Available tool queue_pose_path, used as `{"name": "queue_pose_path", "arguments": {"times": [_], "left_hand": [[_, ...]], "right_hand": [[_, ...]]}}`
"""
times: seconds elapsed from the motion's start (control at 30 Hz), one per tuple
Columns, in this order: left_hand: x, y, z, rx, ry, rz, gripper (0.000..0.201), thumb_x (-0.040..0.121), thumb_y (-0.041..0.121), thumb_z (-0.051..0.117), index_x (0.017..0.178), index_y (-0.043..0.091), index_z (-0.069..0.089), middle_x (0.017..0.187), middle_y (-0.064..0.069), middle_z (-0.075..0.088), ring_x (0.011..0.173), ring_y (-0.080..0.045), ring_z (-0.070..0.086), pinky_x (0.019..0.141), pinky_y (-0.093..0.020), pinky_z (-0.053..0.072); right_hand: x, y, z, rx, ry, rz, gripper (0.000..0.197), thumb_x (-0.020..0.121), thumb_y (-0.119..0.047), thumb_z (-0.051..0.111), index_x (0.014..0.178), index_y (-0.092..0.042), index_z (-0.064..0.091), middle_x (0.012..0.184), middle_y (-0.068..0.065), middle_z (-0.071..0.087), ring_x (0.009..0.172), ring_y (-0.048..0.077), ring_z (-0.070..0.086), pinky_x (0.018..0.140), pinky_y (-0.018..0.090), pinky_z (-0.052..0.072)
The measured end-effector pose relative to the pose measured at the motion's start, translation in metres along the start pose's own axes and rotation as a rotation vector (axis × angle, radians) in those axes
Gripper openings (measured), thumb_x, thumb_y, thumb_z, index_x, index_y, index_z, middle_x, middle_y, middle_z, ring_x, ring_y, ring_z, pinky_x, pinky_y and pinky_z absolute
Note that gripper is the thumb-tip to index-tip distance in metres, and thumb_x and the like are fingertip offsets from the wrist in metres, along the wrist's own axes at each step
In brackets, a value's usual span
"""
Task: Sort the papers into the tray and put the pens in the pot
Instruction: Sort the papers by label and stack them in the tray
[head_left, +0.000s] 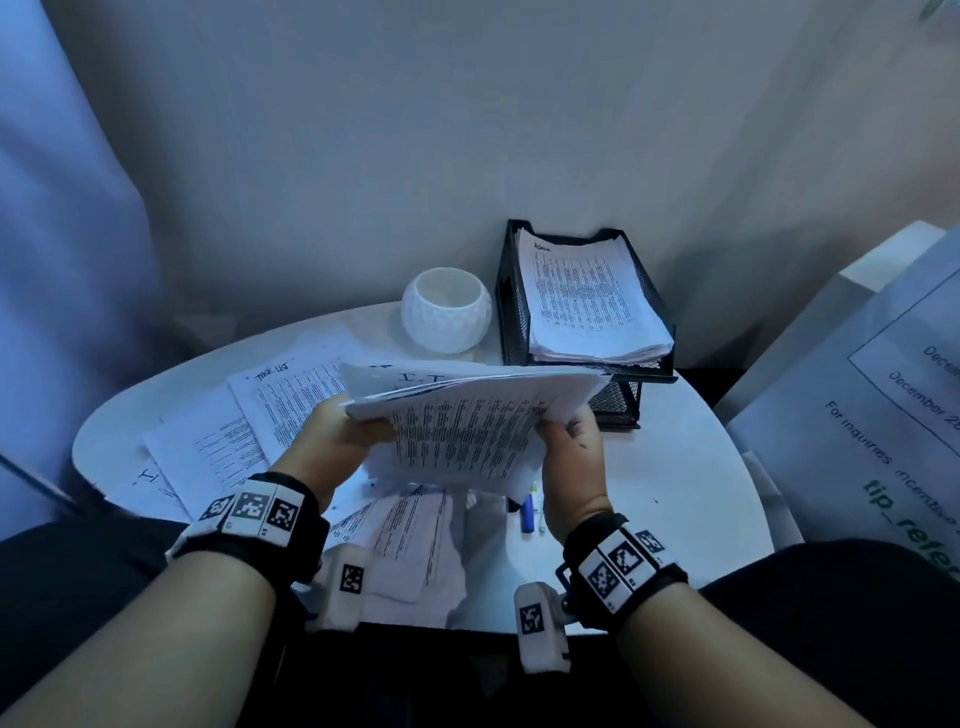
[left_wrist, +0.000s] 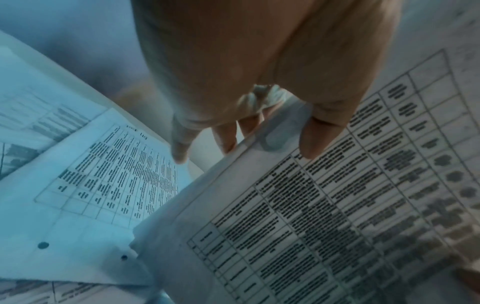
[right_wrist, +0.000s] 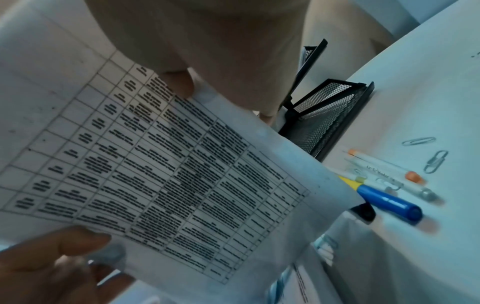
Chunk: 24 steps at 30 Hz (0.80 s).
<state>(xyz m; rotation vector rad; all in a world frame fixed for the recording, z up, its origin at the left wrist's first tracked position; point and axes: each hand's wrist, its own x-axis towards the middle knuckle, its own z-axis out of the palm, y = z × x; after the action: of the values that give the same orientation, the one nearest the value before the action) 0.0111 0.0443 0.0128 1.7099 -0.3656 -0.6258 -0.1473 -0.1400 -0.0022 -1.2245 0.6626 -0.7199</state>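
Both hands hold a thick stack of printed papers (head_left: 467, 415) above the round white table (head_left: 675, 467). My left hand (head_left: 343, 431) grips the stack's left edge, thumb (left_wrist: 319, 139) on the printed sheet (left_wrist: 324, 205). My right hand (head_left: 571, 441) grips the right edge of the stack (right_wrist: 168, 164), thumb (right_wrist: 179, 84) on top. A black mesh tray (head_left: 506, 322) at the back right holds a pile of sheets (head_left: 587, 301). The white ribbed pot (head_left: 447, 312) stands left of it. A blue pen (right_wrist: 389, 201) and two slim pens (right_wrist: 384, 166) lie by the tray (right_wrist: 327, 121).
Loose sheets (head_left: 249, 415) cover the table's left side, and more (head_left: 415, 535) hang over its near edge. Two paper clips (right_wrist: 436, 158) lie beside the pens. A large printed sheet (head_left: 883, 405) leans at the right. The wall is close behind the table.
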Motion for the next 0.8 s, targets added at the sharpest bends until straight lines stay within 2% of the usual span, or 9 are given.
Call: {"name": "queue_pose_path", "arguments": {"times": [0.07, 0.13, 0.3, 0.37, 0.4, 0.47, 0.53, 0.67, 0.8], "left_hand": [[0.0, -0.003, 0.001, 0.057, 0.011, 0.003, 0.033, 0.08, -0.012, 0.067, 0.095, 0.016, 0.076, 0.109, -0.02, 0.075, 0.094, -0.028, 0.067, 0.092, -0.046, 0.053], [-0.001, -0.01, 0.004, 0.134, -0.002, 0.022, 0.02, 0.079, 0.007, 0.072, 0.098, 0.014, 0.075, 0.108, -0.027, 0.073, 0.091, -0.031, 0.069, 0.087, -0.051, 0.056], [-0.003, -0.009, 0.014, 0.25, 0.045, 0.012, 0.028, 0.1, 0.026, 0.062, 0.106, 0.0, 0.069, 0.11, -0.03, 0.07, 0.092, -0.038, 0.07, 0.09, -0.059, 0.055], [-0.001, -0.004, 0.015, 0.137, 0.098, 0.014, 0.023, 0.101, 0.027, 0.063, 0.103, 0.006, 0.072, 0.106, -0.025, 0.074, 0.092, -0.03, 0.071, 0.092, -0.059, 0.055], [0.0, -0.002, 0.014, 0.047, 0.132, 0.005, 0.017, 0.101, 0.027, 0.065, 0.102, 0.012, 0.073, 0.104, -0.018, 0.077, 0.096, -0.029, 0.073, 0.094, -0.058, 0.056], [0.004, 0.002, 0.012, -0.165, 0.199, -0.022, 0.011, 0.1, 0.023, 0.067, 0.104, 0.017, 0.075, 0.104, -0.008, 0.08, 0.1, -0.029, 0.075, 0.097, -0.053, 0.056], [0.005, 0.007, 0.011, -0.305, 0.236, -0.039, 0.012, 0.101, 0.02, 0.065, 0.108, 0.014, 0.073, 0.107, -0.007, 0.079, 0.104, -0.028, 0.074, 0.097, -0.048, 0.056], [0.006, 0.002, 0.012, -0.305, 0.295, -0.107, 0.019, 0.101, 0.022, 0.066, 0.107, 0.004, 0.064, 0.094, -0.007, 0.065, 0.103, -0.03, 0.062, 0.106, -0.052, 0.047], [0.005, -0.008, 0.013, -0.158, 0.167, -0.142, 0.023, 0.101, 0.023, 0.067, 0.106, 0.001, 0.064, 0.1, -0.019, 0.068, 0.096, -0.038, 0.067, 0.085, -0.049, 0.057]], "right_hand": [[0.0, 0.004, 0.002, -0.01, -0.043, 0.067, 0.028, 0.1, 0.003, 0.043, 0.118, -0.013, 0.059, 0.108, 0.008, 0.071, 0.102, 0.024, 0.066, 0.077, 0.035, 0.056], [0.0, 0.01, 0.003, -0.066, -0.082, 0.122, 0.032, 0.101, -0.002, 0.042, 0.123, -0.017, 0.059, 0.117, 0.008, 0.07, 0.113, 0.027, 0.064, 0.087, 0.044, 0.055], [0.002, 0.028, 0.002, -0.196, -0.087, 0.162, 0.035, 0.096, -0.006, 0.046, 0.126, -0.019, 0.059, 0.121, 0.008, 0.069, 0.115, 0.025, 0.064, 0.084, 0.039, 0.057], [0.005, 0.026, -0.002, -0.243, -0.027, 0.138, 0.027, 0.093, -0.017, 0.06, 0.119, -0.017, 0.056, 0.117, 0.013, 0.068, 0.107, 0.029, 0.067, 0.081, 0.043, 0.059], [0.007, 0.024, -0.005, -0.249, 0.015, 0.146, 0.029, 0.093, -0.017, 0.066, 0.12, -0.017, 0.054, 0.116, 0.014, 0.066, 0.1, 0.028, 0.067, 0.072, 0.037, 0.058], [0.009, 0.023, -0.011, -0.168, 0.058, 0.206, 0.047, 0.092, -0.015, 0.073, 0.13, -0.019, 0.046, 0.12, 0.009, 0.062, 0.097, 0.023, 0.067, 0.065, 0.027, 0.054], [0.007, 0.026, -0.014, -0.021, 0.022, 0.358, 0.06, 0.089, -0.017, 0.078, 0.136, -0.02, 0.039, 0.127, 0.009, 0.061, 0.1, 0.024, 0.068, 0.07, 0.031, 0.053], [-0.004, 0.041, -0.013, 0.243, -0.099, 0.603, 0.025, 0.097, -0.004, 0.062, 0.116, -0.012, 0.048, 0.097, 0.011, 0.07, 0.074, 0.027, 0.069, 0.073, 0.042, 0.06], [-0.01, 0.052, -0.011, 0.127, -0.114, 0.672, 0.024, 0.099, 0.004, 0.051, 0.119, -0.001, 0.063, 0.094, 0.015, 0.075, 0.076, 0.03, 0.071, 0.067, 0.038, 0.063]]}}
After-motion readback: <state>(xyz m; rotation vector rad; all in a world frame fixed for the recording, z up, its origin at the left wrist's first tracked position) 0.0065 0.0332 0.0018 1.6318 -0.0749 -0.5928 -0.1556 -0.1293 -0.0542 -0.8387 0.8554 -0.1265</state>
